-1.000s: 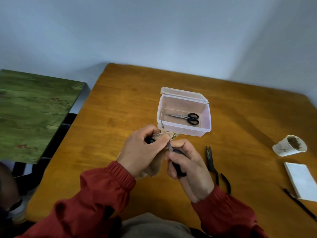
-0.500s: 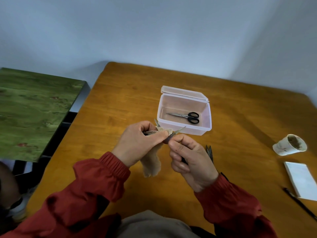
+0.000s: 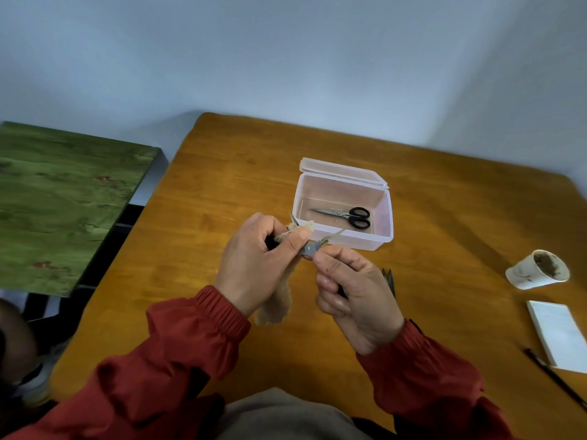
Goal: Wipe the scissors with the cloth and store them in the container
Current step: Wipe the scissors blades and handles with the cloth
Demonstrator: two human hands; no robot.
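Note:
Above the table's near middle I hold a pair of scissors [image 3: 313, 247] with its blades spread apart. My left hand [image 3: 254, 265] pinches a beige cloth [image 3: 276, 303] around one blade, and the cloth hangs down below it. My right hand [image 3: 352, 293] grips the scissors' black handle, mostly hidden in the fist. Just beyond my hands stands a clear plastic container [image 3: 382, 223] with its lid open. A small pair of black-handled scissors [image 3: 346, 215] lies inside it.
The tips of another dark tool [image 3: 389, 279] lie on the wooden table [image 3: 203, 198], mostly hidden behind my right hand. A paper cup [image 3: 536, 270] lies on its side at the right, near a white pad [image 3: 559, 335] and a black pen [image 3: 556, 377]. A green surface [image 3: 63, 198] stands to the left.
My right hand has turned and moved up along the scissors, hiding more of the handle and the tool behind. The cloth in my left hand has shifted along the blade.

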